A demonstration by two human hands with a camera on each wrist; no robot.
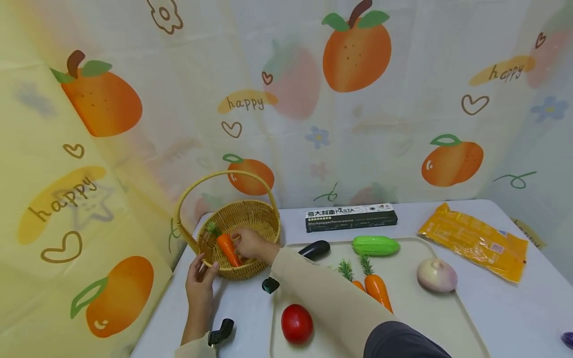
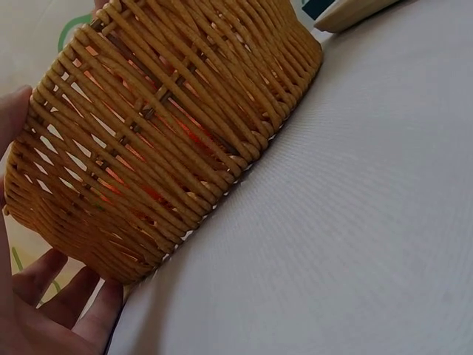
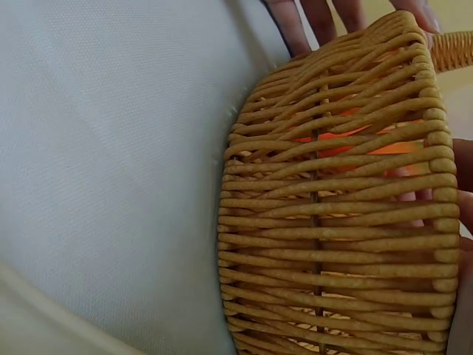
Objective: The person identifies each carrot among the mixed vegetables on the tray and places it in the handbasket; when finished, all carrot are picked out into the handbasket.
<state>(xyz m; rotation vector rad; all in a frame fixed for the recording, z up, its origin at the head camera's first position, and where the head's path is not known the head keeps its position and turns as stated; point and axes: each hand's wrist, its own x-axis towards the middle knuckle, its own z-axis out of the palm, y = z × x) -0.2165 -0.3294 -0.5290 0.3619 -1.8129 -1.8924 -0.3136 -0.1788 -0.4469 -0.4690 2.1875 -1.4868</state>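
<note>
An orange toy carrot (image 1: 228,249) with a green top lies in a wicker basket (image 1: 264,214) with a tall hoop handle. My right hand (image 1: 252,244) reaches over the near right rim into the basket. Its fingertips are right beside the carrot and do not close round it. With thumb and fingers my left hand (image 1: 200,278) grips the basket's near left side. The left wrist view has the thumb (image 2: 13,115) at the rim and the other fingers low against the wall. Bits of orange show through the weave in both wrist views.
Right of the basket a cream tray (image 1: 429,323) holds a tomato (image 1: 297,324), an eggplant (image 1: 315,249), a green vegetable (image 1: 376,245), further carrots (image 1: 378,291) and an onion (image 1: 437,275). Behind it stand a pasta box (image 1: 351,218) and an orange packet (image 1: 474,242). A printed curtain hangs behind the table.
</note>
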